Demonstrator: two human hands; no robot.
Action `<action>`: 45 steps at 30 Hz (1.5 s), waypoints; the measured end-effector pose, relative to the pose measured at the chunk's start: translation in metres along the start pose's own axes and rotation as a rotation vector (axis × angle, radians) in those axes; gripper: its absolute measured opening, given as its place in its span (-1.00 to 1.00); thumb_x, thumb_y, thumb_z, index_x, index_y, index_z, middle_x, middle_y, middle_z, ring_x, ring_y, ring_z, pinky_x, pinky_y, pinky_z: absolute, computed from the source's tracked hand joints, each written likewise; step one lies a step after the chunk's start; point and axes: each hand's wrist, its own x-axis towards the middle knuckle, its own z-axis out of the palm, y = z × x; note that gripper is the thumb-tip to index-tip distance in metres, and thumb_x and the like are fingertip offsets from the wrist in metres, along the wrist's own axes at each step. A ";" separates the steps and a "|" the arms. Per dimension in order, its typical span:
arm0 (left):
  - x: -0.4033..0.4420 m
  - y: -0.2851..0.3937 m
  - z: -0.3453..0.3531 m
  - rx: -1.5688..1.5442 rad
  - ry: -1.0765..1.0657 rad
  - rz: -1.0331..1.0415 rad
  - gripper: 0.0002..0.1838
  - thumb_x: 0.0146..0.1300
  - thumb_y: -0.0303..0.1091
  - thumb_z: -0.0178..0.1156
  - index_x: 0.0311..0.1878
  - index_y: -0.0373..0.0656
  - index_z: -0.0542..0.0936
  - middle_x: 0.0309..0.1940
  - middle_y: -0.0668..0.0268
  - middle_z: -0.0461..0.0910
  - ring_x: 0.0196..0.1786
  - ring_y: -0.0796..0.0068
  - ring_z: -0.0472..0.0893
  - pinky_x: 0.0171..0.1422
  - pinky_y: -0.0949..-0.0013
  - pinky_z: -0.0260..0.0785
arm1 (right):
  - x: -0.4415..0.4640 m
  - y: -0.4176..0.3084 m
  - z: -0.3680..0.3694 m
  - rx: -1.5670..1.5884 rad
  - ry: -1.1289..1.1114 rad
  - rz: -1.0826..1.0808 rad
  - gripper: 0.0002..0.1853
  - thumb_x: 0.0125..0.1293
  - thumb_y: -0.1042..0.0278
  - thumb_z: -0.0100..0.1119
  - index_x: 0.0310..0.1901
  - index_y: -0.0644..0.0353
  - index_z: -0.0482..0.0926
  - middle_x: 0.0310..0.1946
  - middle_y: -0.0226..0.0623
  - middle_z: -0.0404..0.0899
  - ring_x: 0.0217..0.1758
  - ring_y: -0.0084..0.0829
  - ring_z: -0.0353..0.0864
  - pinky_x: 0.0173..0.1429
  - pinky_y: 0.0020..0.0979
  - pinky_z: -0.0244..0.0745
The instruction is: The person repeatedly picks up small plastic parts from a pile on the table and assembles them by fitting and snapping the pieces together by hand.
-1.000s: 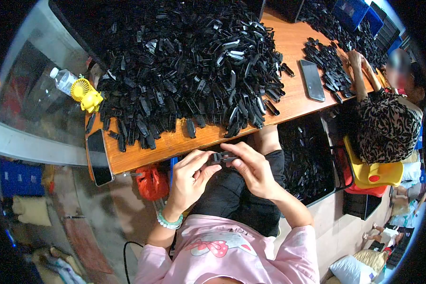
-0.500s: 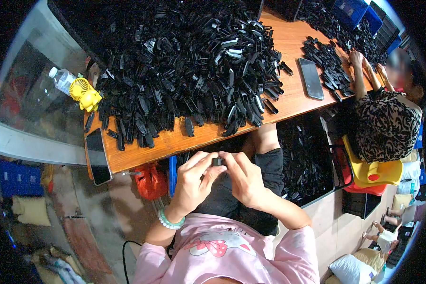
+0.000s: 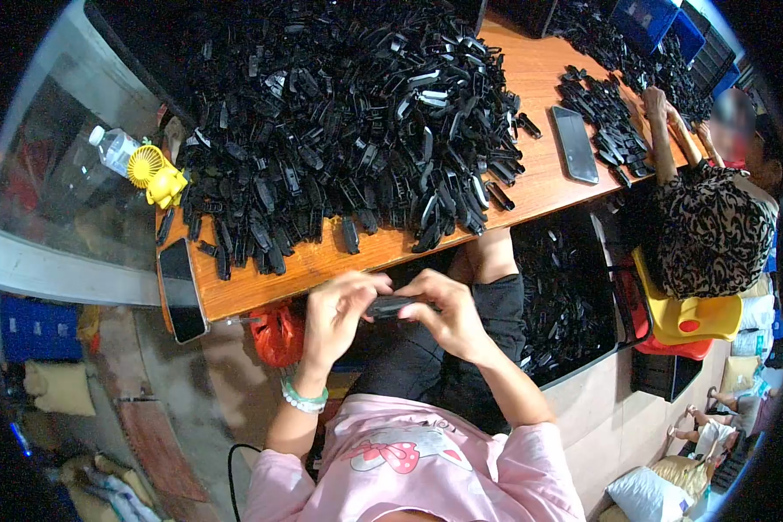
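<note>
Above my lap, just off the table's front edge, I hold a small elongated black plastic part (image 3: pixel 388 306). My right hand (image 3: pixel 448 315) pinches its right end between thumb and fingers. My left hand (image 3: pixel 337 315), a beaded bracelet on its wrist, has curled fingers and thumb at the part's left end. The fingers hide some of the part. A large heap of similar black plastic parts (image 3: pixel 339 130) covers the table in front of me, with a few loose pieces along the near edge.
On the wooden table (image 3: pixel 531 74) lie a phone (image 3: pixel 574 143) and another phone (image 3: pixel 181 291) at the left corner. A yellow fan (image 3: pixel 157 177) and a bottle (image 3: pixel 113 148) stand left. A co-worker (image 3: pixel 713 226) handles parts at right. A bin of parts (image 3: pixel 561 296) sits below.
My hands have moved slightly apart, the left one leftward. The black part now shows lengthwise between them, where before it was mostly covered by the fingers.
</note>
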 end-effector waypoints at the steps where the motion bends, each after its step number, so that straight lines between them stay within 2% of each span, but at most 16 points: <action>1: 0.008 -0.002 -0.001 0.215 0.140 -0.008 -0.73 0.27 -0.27 0.18 -0.18 -0.34 0.59 -0.37 0.24 0.55 -0.42 0.51 0.57 -0.39 0.51 0.40 | 0.001 -0.003 0.001 -0.034 -0.039 0.022 -0.75 0.11 0.46 0.31 -0.17 0.33 0.57 -0.30 -0.25 0.51 -0.32 -0.44 0.53 -0.21 -0.45 0.44; 5: 0.039 -0.025 -0.006 0.949 0.398 0.146 -0.77 0.20 -0.33 0.24 -0.26 -0.33 0.53 -0.44 0.18 0.49 -0.44 0.35 0.54 -0.40 0.35 0.37 | 0.008 0.001 -0.001 -0.201 0.057 -0.083 -0.82 0.13 0.56 0.23 -0.19 0.32 0.55 -0.37 -0.17 0.51 -0.32 -0.26 0.55 -0.21 -0.36 0.45; 10: 0.043 -0.039 -0.005 0.983 0.428 0.260 -0.83 0.19 -0.39 0.22 -0.33 -0.29 0.47 -0.44 0.17 0.47 -0.49 0.31 0.50 -0.40 0.32 0.35 | 0.019 0.027 -0.050 -0.680 0.629 -0.132 -0.84 0.11 0.65 0.14 -0.25 0.27 0.51 -0.34 -0.13 0.49 -0.27 -0.14 0.49 -0.21 -0.28 0.41; 12: 0.035 -0.040 -0.007 0.839 0.368 0.046 -0.83 0.15 -0.42 0.21 -0.29 -0.25 0.43 -0.32 0.10 0.48 -0.33 0.02 0.53 -0.26 0.09 0.36 | 0.031 0.038 -0.076 -0.771 0.752 -0.108 -0.87 0.13 0.58 0.14 -0.26 0.23 0.53 -0.31 -0.15 0.48 -0.21 -0.12 0.46 -0.11 -0.26 0.37; 14: 0.029 -0.043 -0.005 0.810 0.384 0.007 -0.85 0.18 -0.48 0.18 -0.24 -0.25 0.42 -0.34 0.16 0.47 -0.35 0.18 0.54 -0.25 0.23 0.38 | 0.037 0.049 -0.101 -1.045 0.625 -0.145 -0.89 0.14 0.57 0.15 -0.26 0.24 0.53 -0.30 -0.15 0.48 -0.22 -0.12 0.46 -0.11 -0.26 0.38; 16: 0.027 -0.043 -0.001 0.288 0.427 0.178 -0.82 0.22 -0.48 0.18 -0.15 -0.24 0.41 -0.33 0.30 0.44 -0.48 0.66 0.42 -0.44 0.49 0.29 | 0.041 0.060 -0.113 -1.084 0.610 -0.142 -0.88 0.14 0.56 0.16 -0.25 0.25 0.53 -0.30 -0.15 0.49 -0.22 -0.11 0.47 -0.12 -0.26 0.39; 18: 0.015 -0.026 -0.002 0.175 0.307 0.015 -0.72 0.21 -0.52 0.19 -0.03 -0.22 0.40 -0.29 0.37 0.42 -0.34 0.70 0.41 -0.26 0.59 0.31 | 0.041 0.061 -0.115 -1.128 0.590 -0.140 -0.87 0.14 0.55 0.17 -0.24 0.26 0.53 -0.29 -0.15 0.49 -0.22 -0.10 0.47 -0.13 -0.26 0.40; 20: 0.006 -0.016 0.000 -0.028 0.112 -0.121 -0.64 0.19 -0.55 0.19 0.06 -0.19 0.41 -0.26 0.39 0.42 -0.33 0.74 0.40 -0.24 0.65 0.28 | 0.033 0.057 -0.110 -0.754 0.720 -0.114 -0.85 0.15 0.54 0.17 -0.21 0.26 0.53 -0.29 -0.15 0.50 -0.23 -0.10 0.48 -0.14 -0.26 0.40; 22: 0.000 -0.002 0.007 -0.070 0.040 -0.168 -0.65 0.20 -0.51 0.19 0.08 -0.18 0.46 -0.32 0.45 0.43 -0.38 0.76 0.38 -0.28 0.69 0.24 | 0.023 0.037 -0.079 -0.332 0.763 -0.016 -0.75 0.30 0.53 0.02 0.02 0.24 0.44 -0.43 -0.31 0.46 -0.35 -0.44 0.45 -0.22 -0.44 0.37; 24: -0.004 0.012 0.013 0.037 -0.049 -0.191 -0.72 0.18 -0.51 0.19 -0.01 -0.23 0.54 -0.36 0.43 0.45 -0.34 0.69 0.39 -0.22 0.65 0.23 | 0.004 0.000 -0.054 -0.012 0.582 0.146 -0.73 0.37 0.47 -0.07 0.09 0.23 0.39 -0.45 -0.40 0.38 -0.37 -0.56 0.37 -0.21 -0.57 0.33; 25: 0.000 0.012 0.016 0.260 -0.078 0.022 -0.76 0.16 -0.47 0.23 -0.09 -0.30 0.58 -0.35 0.35 0.47 -0.35 0.59 0.42 -0.25 0.59 0.23 | -0.005 -0.008 -0.047 0.123 0.429 0.197 -0.72 0.38 0.44 -0.08 0.10 0.24 0.39 -0.42 -0.40 0.36 -0.36 -0.56 0.36 -0.19 -0.59 0.32; 28: -0.001 0.018 0.026 0.287 -0.085 0.111 -0.74 0.15 -0.40 0.25 -0.15 -0.37 0.58 -0.32 0.26 0.50 -0.31 0.48 0.49 -0.20 0.48 0.33 | -0.019 -0.029 -0.024 0.333 0.155 0.206 -0.67 0.37 0.42 -0.04 0.14 0.27 0.37 -0.29 -0.34 0.39 -0.26 -0.52 0.38 -0.08 -0.52 0.34; 29: -0.001 0.019 0.026 0.262 -0.086 0.192 -0.73 0.10 -0.53 0.28 -0.10 -0.36 0.56 -0.31 0.24 0.50 -0.40 0.51 0.46 -0.38 0.52 0.28 | -0.020 -0.033 -0.020 0.308 0.106 0.176 -0.66 0.35 0.43 -0.02 0.14 0.28 0.37 -0.25 -0.31 0.41 -0.22 -0.49 0.41 -0.04 -0.48 0.34; 32: -0.006 0.025 0.024 0.226 -0.092 0.093 -0.73 0.10 -0.53 0.29 -0.11 -0.38 0.55 -0.32 0.17 0.53 -0.39 0.42 0.51 -0.37 0.48 0.34 | -0.019 -0.038 -0.016 0.113 0.030 0.026 -0.63 0.28 0.51 0.02 0.14 0.28 0.38 -0.21 -0.15 0.45 -0.16 -0.32 0.48 0.01 -0.37 0.37; 37: -0.006 0.029 0.022 0.356 -0.045 0.272 -0.74 0.11 -0.46 0.27 -0.21 -0.46 0.55 -0.41 0.14 0.51 -0.41 0.31 0.54 -0.34 0.37 0.37 | -0.017 -0.037 -0.014 -0.240 -0.021 -0.142 -0.55 0.18 0.62 0.08 0.15 0.32 0.34 -0.33 -0.09 0.41 -0.30 -0.13 0.46 -0.20 -0.30 0.42; 45: -0.007 0.036 0.020 0.422 -0.094 0.248 -0.72 0.09 -0.44 0.29 -0.21 -0.47 0.55 -0.36 0.11 0.53 -0.37 0.29 0.57 -0.28 0.40 0.41 | -0.017 -0.025 -0.009 -0.420 -0.034 -0.294 -0.44 0.11 0.65 0.13 0.19 0.38 0.26 -0.36 -0.10 0.41 -0.33 -0.13 0.47 -0.24 -0.28 0.45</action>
